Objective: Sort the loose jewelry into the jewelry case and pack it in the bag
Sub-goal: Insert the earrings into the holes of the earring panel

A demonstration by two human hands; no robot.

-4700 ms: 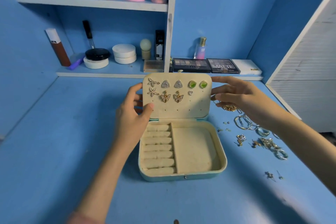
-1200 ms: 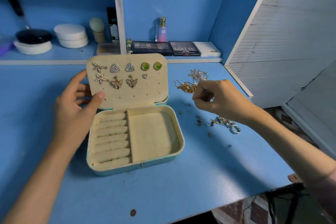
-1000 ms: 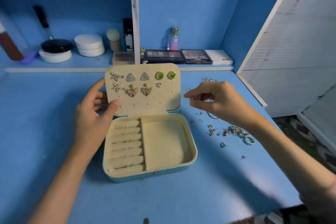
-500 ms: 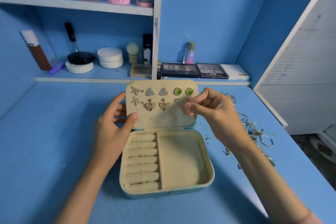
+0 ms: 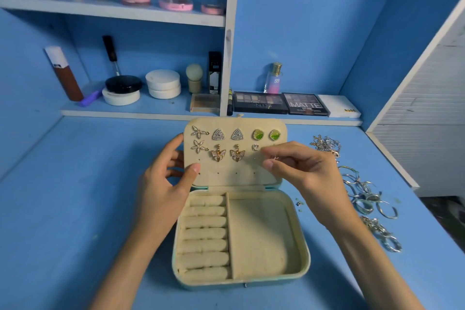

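Lid (image 5: 234, 176) w/ 2 starfish (image 5: 198, 131), 2 tri. (image 5: 218, 134), 2 grn (image 5: 258, 134), 2 butterfly (image 5: 218, 155), 1 heart stud (image 5: 255, 147).

Earring (image 5: 275, 157) in R fingers (image 5: 268, 165), by lid (image 5: 226, 178)

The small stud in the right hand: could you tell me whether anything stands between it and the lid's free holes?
Nothing visible does. The right hand pinches the small stud just in front of the lid panel, whose nearby holes are bare.

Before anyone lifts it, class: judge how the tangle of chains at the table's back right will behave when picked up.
The tangle of chains probably hangs limp: it lies as a loose heap of fine links. It likely rises as one clump, its strands looking intertwined. It seems light for its spread.
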